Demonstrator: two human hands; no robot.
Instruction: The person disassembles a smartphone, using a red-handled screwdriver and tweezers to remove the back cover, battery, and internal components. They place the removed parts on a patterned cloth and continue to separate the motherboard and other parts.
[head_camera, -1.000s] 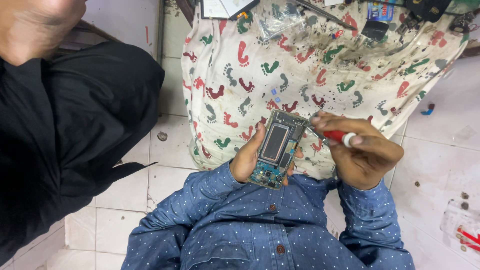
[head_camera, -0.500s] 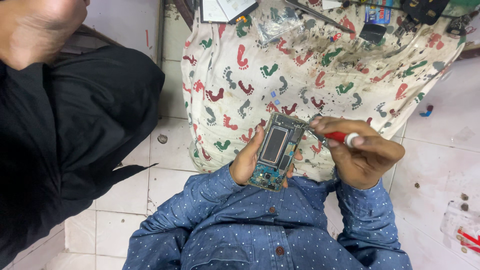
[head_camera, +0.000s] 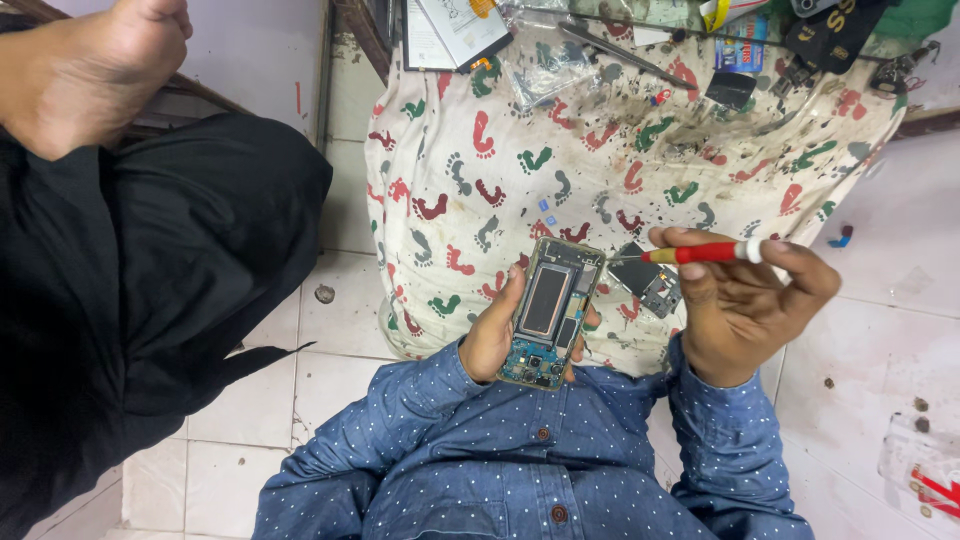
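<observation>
In the head view, the left hand (head_camera: 492, 335) gripped an opened smartphone (head_camera: 550, 312), its circuit board exposed, above a footprint-patterned cloth (head_camera: 560, 170). The right hand (head_camera: 740, 305) clasped a red-handled screwdriver (head_camera: 690, 254), tip just beside the phone's upper edge. A loose circuit board (head_camera: 655, 285) lay on the cloth, and a clear plastic bag (head_camera: 545, 70) farther up, contents unclear

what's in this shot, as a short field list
left hand: left hand holds an opened phone, circuit side up
right hand: right hand grips a red screwdriver, tip beside the phone's top right corner
under the hands: footprint cloth with a small part on it
left side: another person's black garment and bare foot
floor: white tiles
</observation>
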